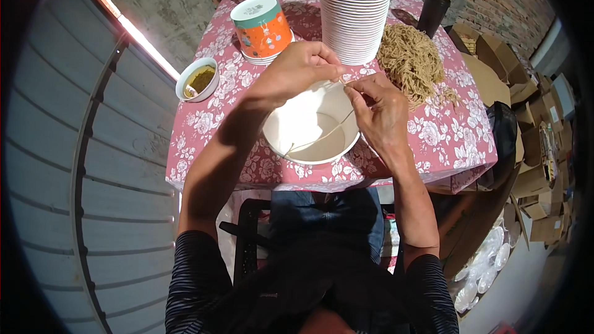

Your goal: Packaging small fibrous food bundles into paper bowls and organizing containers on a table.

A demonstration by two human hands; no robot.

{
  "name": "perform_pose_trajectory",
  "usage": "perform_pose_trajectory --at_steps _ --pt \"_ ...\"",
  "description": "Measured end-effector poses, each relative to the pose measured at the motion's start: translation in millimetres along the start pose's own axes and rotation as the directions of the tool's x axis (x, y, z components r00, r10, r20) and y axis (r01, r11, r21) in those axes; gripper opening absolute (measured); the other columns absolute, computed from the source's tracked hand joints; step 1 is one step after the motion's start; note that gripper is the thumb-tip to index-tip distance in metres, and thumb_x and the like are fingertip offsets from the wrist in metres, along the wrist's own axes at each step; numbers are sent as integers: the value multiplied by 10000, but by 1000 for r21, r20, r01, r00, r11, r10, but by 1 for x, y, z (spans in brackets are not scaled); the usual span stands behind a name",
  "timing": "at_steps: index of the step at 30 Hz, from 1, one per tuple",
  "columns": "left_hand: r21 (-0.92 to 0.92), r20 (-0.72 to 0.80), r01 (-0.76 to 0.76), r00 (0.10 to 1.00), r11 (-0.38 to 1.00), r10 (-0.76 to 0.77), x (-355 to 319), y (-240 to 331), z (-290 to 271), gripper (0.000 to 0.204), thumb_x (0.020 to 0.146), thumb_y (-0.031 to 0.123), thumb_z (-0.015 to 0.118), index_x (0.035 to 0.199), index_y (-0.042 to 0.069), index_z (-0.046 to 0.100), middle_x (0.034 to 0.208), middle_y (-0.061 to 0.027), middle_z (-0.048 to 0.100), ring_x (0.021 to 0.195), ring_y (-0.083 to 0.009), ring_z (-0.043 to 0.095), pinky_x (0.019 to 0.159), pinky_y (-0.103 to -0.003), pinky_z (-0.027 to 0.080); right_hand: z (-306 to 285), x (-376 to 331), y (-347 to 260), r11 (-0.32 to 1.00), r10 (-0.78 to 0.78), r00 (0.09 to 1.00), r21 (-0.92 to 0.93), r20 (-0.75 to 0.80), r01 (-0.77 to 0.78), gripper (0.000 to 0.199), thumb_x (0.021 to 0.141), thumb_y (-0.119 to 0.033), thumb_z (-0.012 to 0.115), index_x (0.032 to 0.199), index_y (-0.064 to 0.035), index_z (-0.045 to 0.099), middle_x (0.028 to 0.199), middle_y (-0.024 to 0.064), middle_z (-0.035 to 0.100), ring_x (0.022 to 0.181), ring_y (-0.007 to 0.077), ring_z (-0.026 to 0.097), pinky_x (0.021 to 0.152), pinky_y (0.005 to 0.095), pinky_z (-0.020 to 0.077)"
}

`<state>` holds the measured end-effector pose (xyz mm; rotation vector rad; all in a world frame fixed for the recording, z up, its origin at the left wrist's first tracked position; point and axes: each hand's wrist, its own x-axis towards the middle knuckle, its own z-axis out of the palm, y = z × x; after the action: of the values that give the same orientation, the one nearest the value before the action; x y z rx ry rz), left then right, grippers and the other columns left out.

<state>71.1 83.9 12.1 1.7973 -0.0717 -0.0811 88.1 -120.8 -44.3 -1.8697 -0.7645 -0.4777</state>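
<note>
a floral pink table (445,139) carries a noodle heap (411,62), stacked cups (356,15), and a sauce bowl (197,79).

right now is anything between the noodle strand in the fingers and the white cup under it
Nothing visible. Both hands, left hand and right hand, pinch the thin strand right over the open white cup, and the strand already hangs into it. The noodle pile lies off to the right.

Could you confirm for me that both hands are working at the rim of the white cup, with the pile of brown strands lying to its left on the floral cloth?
Not quite: in the head view the pile of brown strands lies to the right of the white cup, not its left. Both the left hand and right hand are at its rim, on the floral cloth.
</note>
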Motion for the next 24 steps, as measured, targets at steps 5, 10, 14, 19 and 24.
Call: perform_pose_trajectory --at_steps 5,10,14,19,24 --pt "-140 68 -42 996 989 52 -1 0 -1 235 926 89 760 1101 -32 661 967 -89 742 864 -115 708 743 -220 561 -2 2 -10 997 -15 999 -80 34 17 102 882 -98 756 951 -32 792 805 125 668 656 275 659 589 381 503" --pt "-201 61 -83 993 976 97 -3 -1 9 238 927 69 759 1108 -39 650 966 -98 744 861 -118 712 761 -218 565 3 3 -1 995 70 995 69 66 -74 115 898 -96 756 959 -3 783 808 130 666 653 227 646 592 346 495" --pt "-26 26 -97 995 995 98 -1 0 14 236 943 51 737 1143 -22 635 982 -91 747 893 -112 720 797 -227 584 4 -3 10 912 239 962 309 131 -269 154 942 -114 746 964 37 767 811 102 672 673 148 626 593 312 473" --pt "168 -2 -104 994 980 105 -9 11 21 245 947 67 732 1159 -23 647 1005 -96 756 913 -125 722 817 -262 586 5 -6 10 930 219 969 276 112 -242 153 995 -104 703 958 35 756 767 3 668 676 41 557 578 229 424" --pt "278 25 -258 965 925 262 -11 4 22 337 923 59 747 1232 -45 661 1021 -122 757 975 -179 721 905 -335 579 5 -7 9 912 281 951 274 127 -306 178 957 -117 734 962 60 753 802 115 675 665 141 625 597 301 480"
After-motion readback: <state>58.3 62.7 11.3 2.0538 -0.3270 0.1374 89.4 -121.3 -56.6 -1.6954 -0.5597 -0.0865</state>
